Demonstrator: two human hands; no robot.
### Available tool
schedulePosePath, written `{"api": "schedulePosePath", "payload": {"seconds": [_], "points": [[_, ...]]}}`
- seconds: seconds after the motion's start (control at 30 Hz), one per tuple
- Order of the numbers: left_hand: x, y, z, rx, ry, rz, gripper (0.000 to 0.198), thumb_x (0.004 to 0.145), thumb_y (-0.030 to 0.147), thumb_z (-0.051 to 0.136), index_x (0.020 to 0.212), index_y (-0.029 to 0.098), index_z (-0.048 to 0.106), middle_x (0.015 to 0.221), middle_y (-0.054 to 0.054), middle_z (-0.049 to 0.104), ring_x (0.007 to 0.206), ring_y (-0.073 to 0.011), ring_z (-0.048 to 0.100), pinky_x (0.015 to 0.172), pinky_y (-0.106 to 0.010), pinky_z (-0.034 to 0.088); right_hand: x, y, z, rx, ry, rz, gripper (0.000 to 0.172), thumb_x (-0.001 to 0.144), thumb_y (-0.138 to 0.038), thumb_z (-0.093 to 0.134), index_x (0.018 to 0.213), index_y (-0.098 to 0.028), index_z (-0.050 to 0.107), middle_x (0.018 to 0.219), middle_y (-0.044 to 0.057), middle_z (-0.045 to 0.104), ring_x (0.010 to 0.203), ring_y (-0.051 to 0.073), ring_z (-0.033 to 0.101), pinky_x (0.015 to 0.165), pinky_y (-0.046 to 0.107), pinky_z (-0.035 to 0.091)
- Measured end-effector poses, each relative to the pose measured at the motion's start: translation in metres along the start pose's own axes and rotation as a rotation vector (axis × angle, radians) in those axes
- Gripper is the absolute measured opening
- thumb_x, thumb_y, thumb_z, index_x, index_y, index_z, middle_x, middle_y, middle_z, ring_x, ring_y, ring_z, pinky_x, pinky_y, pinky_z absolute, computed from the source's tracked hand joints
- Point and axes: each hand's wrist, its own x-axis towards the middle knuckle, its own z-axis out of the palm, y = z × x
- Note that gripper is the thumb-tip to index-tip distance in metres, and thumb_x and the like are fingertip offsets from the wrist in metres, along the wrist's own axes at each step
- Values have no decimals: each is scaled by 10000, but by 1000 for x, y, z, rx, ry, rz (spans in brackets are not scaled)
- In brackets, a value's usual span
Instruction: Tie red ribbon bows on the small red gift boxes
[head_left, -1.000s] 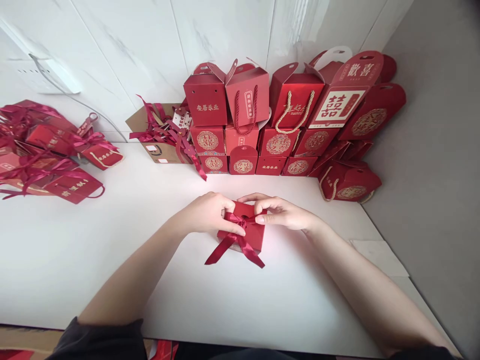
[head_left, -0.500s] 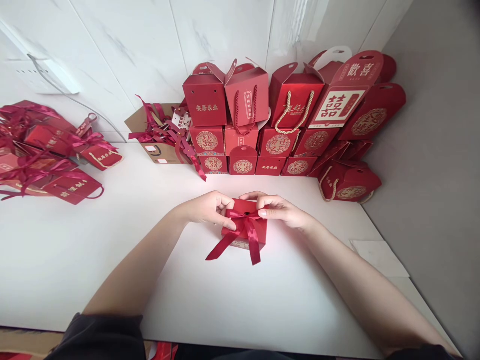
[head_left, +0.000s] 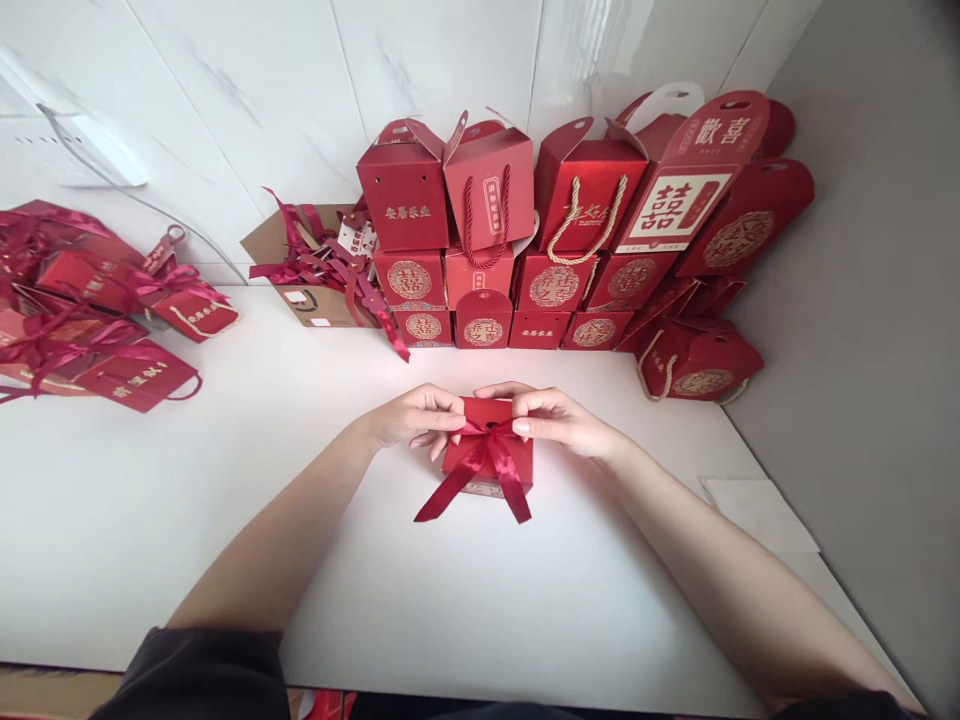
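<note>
White table [head_left: 225,530]: my left hand [head_left: 409,418] and right hand [head_left: 561,420] both pinch the ribbon [head_left: 487,466], I think, atop the box [head_left: 523,458].

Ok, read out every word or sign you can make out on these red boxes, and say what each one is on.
"歡喜": handle flap of the leaning tall box.
"囍": cream label on that same box.
"安居乐业", probably, in small gold: top-left stacked box and a bottom-row box.
Too small or blurred: vertical tag, round gold emblems, left pile, ribbon-tied box front.
</note>
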Motion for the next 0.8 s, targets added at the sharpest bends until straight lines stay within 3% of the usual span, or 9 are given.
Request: {"api": "schedulePosePath", "payload": {"seconds": [0.2,0.47,0.63,0.8], "points": [[4,-13,-2,-101,15,27,457,709,571,694,644,137,564,402,0,556,310,-73,431,347,-189,247,1,15,4,131,91,-4,319,836,-412,648,632,-179,570,1383,66,533,1215,264,522,996,401,382],[4,-18,-2,-177,-11,45,432,734,508,712,631,146,502,438,4,577,330,-65,447,355,-173,257,1,23,6,247,152,-10,322,798,-396,661,583,-190,537,1384,44,534,1299,278,443,997,392,383],[4,-17,-1,-184,-4,46,402,753,482,709,649,141,523,445,2,591,331,-66,462,348,-165,276,1,29,5,323,147,-24,304,783,-365,668,571,-190,539,1384,40,535,1329,279,410,1022,393,374],[5,-19,-1,-187,4,69,412,746,495,707,635,140,531,430,-3,585,319,-67,452,332,-171,260,1,30,5,347,146,-49,310,822,-356,642,589,-186,529,1380,55,531,1272,277,462,992,389,388]]}}
